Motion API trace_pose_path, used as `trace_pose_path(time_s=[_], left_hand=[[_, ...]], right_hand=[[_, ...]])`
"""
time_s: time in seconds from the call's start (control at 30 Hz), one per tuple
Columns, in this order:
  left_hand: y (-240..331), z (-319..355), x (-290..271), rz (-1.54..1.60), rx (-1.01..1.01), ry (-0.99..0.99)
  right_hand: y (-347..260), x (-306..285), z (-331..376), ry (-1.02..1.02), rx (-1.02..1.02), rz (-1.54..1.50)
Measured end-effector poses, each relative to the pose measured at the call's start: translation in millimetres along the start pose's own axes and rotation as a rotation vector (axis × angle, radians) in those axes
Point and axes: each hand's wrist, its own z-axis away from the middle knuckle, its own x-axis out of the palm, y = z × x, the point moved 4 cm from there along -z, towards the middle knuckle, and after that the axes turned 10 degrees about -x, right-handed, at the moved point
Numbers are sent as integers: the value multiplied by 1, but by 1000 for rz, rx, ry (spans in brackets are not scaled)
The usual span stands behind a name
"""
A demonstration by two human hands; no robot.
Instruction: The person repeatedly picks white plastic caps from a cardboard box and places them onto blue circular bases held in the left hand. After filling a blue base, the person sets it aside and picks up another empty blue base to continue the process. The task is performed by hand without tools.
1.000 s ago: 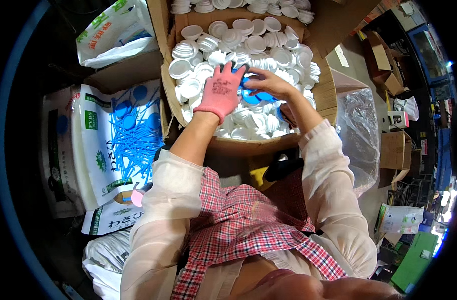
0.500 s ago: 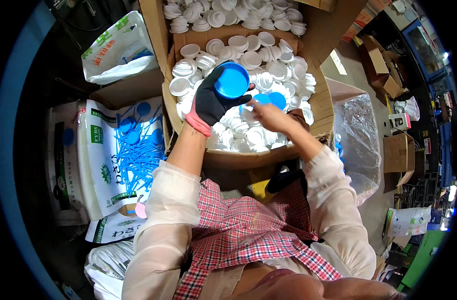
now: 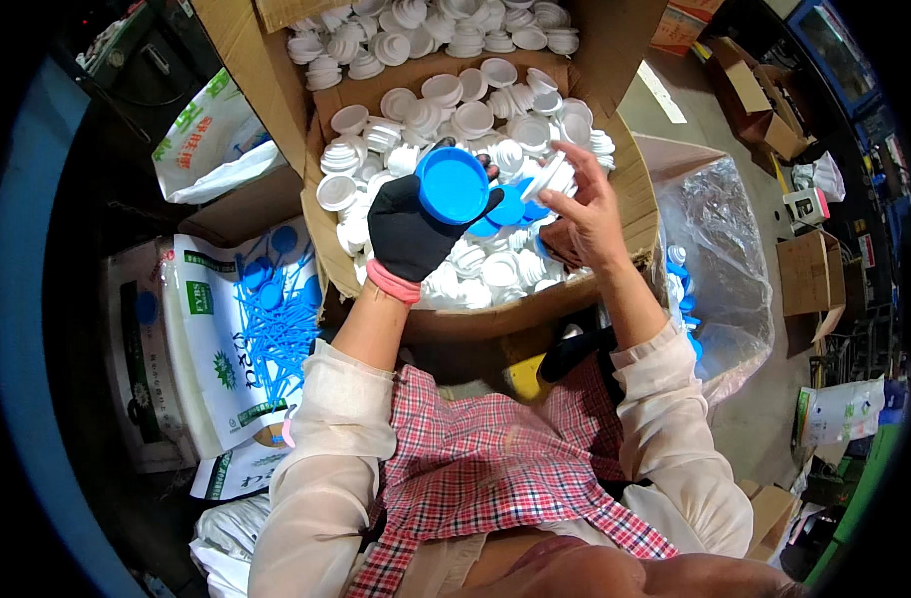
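The gloved left hand [image 3: 408, 229] gripped a blue cap [image 3: 454, 186]; at its three o'clock, the right hand [image 3: 597, 214] pinched a white cap [image 3: 552, 179], liable, if loosely held, to drop.

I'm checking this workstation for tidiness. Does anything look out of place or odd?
Mildly odd: a few blue lids lie among the loose white lids in the cardboard box, standing out by colour. Also, the left hand is gloved while the right hand is bare. No spill is obvious.
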Motion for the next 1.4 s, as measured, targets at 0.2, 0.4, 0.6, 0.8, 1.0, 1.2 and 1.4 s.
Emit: trace_pose_path(time_s=[0.2, 0.4, 0.6, 0.8, 1.0, 1.2, 1.4], left_hand=[[-18, -11, -14, -190, 14, 83], [-36, -10, -5, -456, 138, 103], [-38, -5, -1, -604, 192, 60], [-34, 1, 1, -721, 209, 52], [-31, 8, 7, -870, 261, 54], [-31, 9, 13, -906, 240, 70], [-37, 3, 12, -1198, 223, 52]], right_hand=[[-32, 36, 18, -175, -343, 281], [-36, 46, 23, -171, -515, 732], [-40, 56, 27, -139, -626, 793], [-40, 60, 27, -128, -664, 817], [-42, 64, 28, -145, -665, 831], [-37, 65, 28, -187, -640, 865], [3, 41, 11, 95, 62, 108]])
